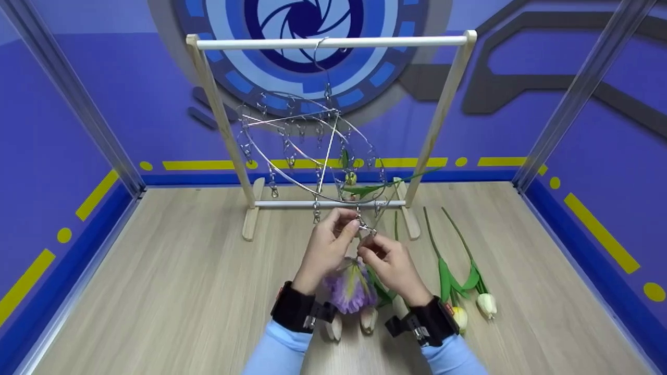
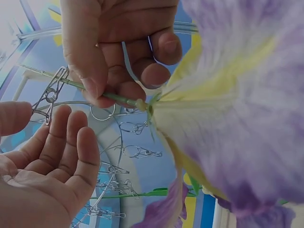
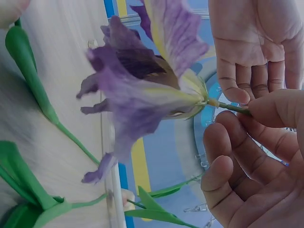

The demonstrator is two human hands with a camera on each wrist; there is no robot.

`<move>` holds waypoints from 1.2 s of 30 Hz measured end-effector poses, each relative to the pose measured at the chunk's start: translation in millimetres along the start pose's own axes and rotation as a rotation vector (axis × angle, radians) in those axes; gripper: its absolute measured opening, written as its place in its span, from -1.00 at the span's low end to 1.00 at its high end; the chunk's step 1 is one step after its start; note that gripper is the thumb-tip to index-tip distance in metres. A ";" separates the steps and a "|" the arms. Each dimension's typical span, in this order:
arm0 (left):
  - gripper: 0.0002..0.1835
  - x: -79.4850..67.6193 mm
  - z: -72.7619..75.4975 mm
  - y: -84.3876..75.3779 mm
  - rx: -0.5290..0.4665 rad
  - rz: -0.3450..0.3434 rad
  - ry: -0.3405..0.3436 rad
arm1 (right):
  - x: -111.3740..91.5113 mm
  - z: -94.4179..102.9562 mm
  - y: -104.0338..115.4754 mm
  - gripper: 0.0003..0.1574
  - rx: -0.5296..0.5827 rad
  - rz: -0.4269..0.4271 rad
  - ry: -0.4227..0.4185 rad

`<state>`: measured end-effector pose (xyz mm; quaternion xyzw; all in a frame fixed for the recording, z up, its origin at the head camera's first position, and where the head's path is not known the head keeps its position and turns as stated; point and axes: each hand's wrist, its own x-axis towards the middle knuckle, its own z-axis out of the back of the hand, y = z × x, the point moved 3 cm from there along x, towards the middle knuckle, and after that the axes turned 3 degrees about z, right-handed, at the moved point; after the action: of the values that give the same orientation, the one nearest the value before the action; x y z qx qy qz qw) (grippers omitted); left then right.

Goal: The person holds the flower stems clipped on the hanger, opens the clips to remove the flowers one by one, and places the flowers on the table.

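In the head view my left hand (image 1: 331, 239) pinches a wire clip (image 1: 366, 226) below the near edge of the round metal hanger (image 1: 281, 169). My right hand (image 1: 391, 265) pinches the thin green stem of a purple artificial flower (image 1: 351, 289), whose bloom hangs downward. The left wrist view has the clip (image 2: 51, 95) between thumb and fingers, with the stem (image 2: 116, 97) crossing its jaws. Whether the clip grips the stem, I cannot tell. Petals of the purple flower (image 3: 137, 95) spread beside the right fingers in the right wrist view.
A wooden stand (image 1: 448, 99) with a white top bar (image 1: 385, 41) carries the hanger and its several dangling clips. Green leaves (image 1: 365, 190) and a yellowish tulip (image 1: 350, 178) show at the hanger's far side. A white tulip (image 1: 486, 305), a yellow tulip (image 1: 459, 319) and others lie on the table.
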<state>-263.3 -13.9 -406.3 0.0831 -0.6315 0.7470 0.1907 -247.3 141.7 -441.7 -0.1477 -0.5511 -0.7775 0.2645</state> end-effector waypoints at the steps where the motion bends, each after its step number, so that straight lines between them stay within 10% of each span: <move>1: -0.78 -0.4 0.0 0.2 -0.019 0.004 0.002 | -0.6 -0.7 0.0 -0.88 0.008 0.004 0.001; 36: -0.80 -13.4 18.0 21.6 -0.206 0.134 -0.059 | -8.6 -9.9 -5.2 -0.91 -0.044 0.000 0.009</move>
<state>-261.6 -36.8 -427.5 0.0427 -0.7143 0.6865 0.1293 -242.7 136.0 -453.7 -0.1501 -0.5328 -0.7900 0.2637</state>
